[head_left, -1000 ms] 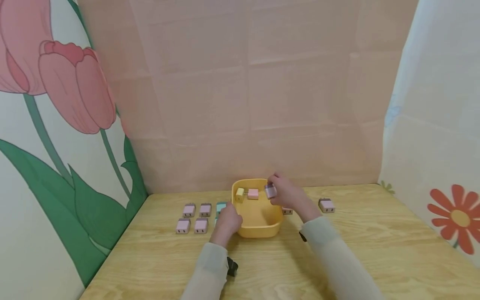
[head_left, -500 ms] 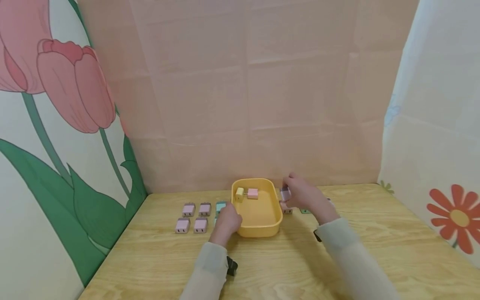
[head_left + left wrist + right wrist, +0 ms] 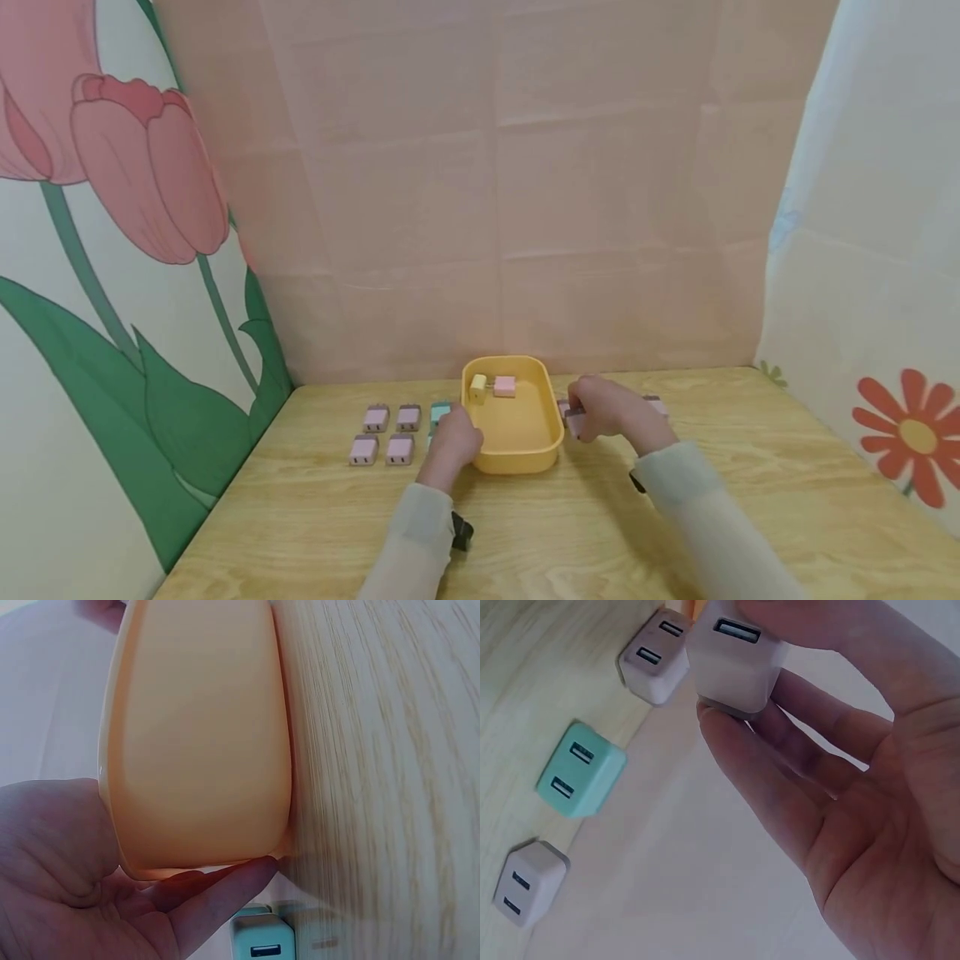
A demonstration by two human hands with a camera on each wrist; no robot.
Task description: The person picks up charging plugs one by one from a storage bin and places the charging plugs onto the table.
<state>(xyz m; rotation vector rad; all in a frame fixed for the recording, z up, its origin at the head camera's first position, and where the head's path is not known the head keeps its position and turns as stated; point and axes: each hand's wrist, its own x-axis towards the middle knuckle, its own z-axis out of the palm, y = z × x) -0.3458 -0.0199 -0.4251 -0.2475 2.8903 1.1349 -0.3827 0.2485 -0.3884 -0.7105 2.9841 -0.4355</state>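
My left hand (image 3: 456,437) grips the left wall of a yellow plastic bin (image 3: 520,463); in the left wrist view a finger lies along the bin's outer side. A yellow USB charger (image 3: 477,389) and a pink USB charger (image 3: 505,386) lie inside at the far end. Just right of the bin, my right hand (image 3: 613,408) pinches a pale pink USB charger (image 3: 735,671) between thumb and fingers, its single port showing. Close by in the right wrist view stand a two-port pinkish charger (image 3: 656,664), a teal charger (image 3: 592,772) and a pale charger (image 3: 532,881).
Several pale pink chargers (image 3: 400,449) stand in two rows on the wooden table (image 3: 525,533) left of the bin. A teal charger (image 3: 439,412) sits beside my left hand, partly hidden. A pinkish sheet (image 3: 495,208) hangs behind the table.
My right hand has moved from the bin's far right edge to the right, then down toward the table in front, still holding the pale pink charger. The left hand stays on the bin.
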